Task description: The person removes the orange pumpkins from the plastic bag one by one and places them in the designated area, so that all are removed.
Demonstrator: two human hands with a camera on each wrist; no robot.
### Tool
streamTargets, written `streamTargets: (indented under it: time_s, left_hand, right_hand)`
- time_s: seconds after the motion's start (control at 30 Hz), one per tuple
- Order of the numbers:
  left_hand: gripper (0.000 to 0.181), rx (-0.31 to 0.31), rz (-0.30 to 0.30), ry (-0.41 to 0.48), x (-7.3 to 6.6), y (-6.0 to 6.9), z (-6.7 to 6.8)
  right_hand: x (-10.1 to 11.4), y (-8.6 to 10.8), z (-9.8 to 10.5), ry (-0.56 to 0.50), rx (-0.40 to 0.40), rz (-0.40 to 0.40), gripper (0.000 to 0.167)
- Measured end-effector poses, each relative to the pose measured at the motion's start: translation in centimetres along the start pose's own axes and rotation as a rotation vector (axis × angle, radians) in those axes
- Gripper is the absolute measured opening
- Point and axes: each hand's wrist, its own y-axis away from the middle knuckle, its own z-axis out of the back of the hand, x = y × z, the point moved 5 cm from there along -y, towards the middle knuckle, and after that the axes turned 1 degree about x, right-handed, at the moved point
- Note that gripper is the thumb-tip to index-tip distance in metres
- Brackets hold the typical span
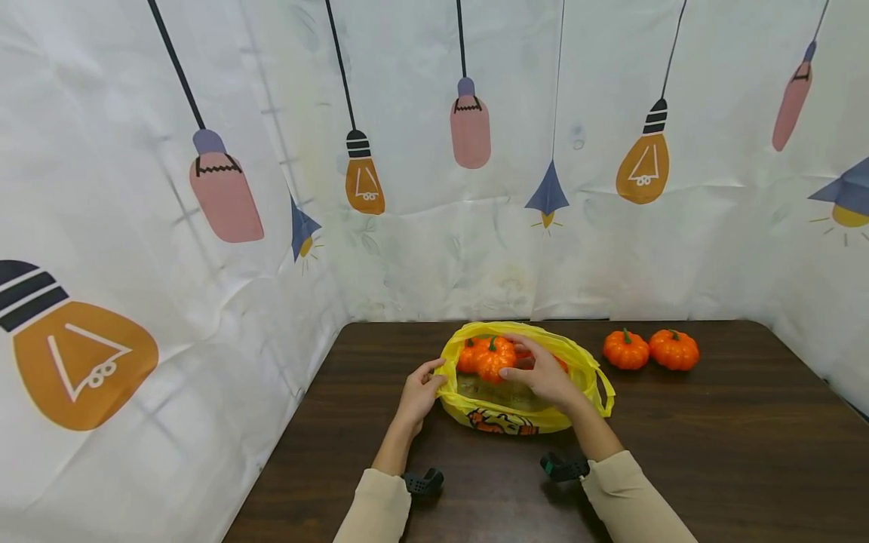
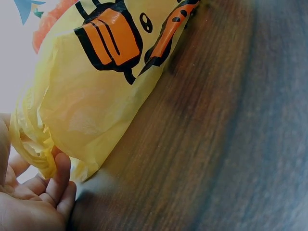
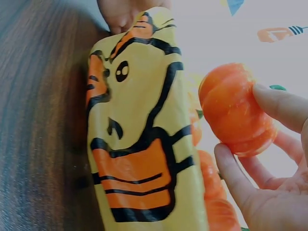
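A yellow plastic bag with a printed cartoon face stands open-mouthed on the table, several small orange pumpkins inside it. At its left rim my left hand pinches the plastic; in the left wrist view the fingers curl round the bunched yellow edge. Over the bag's mouth, my right hand grips one glossy orange pumpkin with a green stem, thumb and fingers on its sides. Beside it another pumpkin shows in the bag. In the right wrist view, more pumpkins are partly hidden behind the bag's printed wall.
Two more orange pumpkins, a left one and a right one, sit side by side on the dark wooden table, right of the bag. A white cloth printed with lamps hangs behind the table and at both sides.
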Motion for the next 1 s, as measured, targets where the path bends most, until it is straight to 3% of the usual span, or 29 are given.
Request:
streamTargets:
  time_s: [0.33, 1.0]
  left_hand:
    - [0.042, 0.005, 0.001, -0.001, 0.2, -0.1, 0.0]
    - [0.041, -0.005, 0.012, -0.016, 0.0, 0.0, 0.0]
  right_hand:
    - [0.9, 0.4, 1.0, -0.009, -0.021, -0.021, 0.074]
    - [2.0, 1.4, 4.0, -0.047, -0.067, 0.014, 0.076]
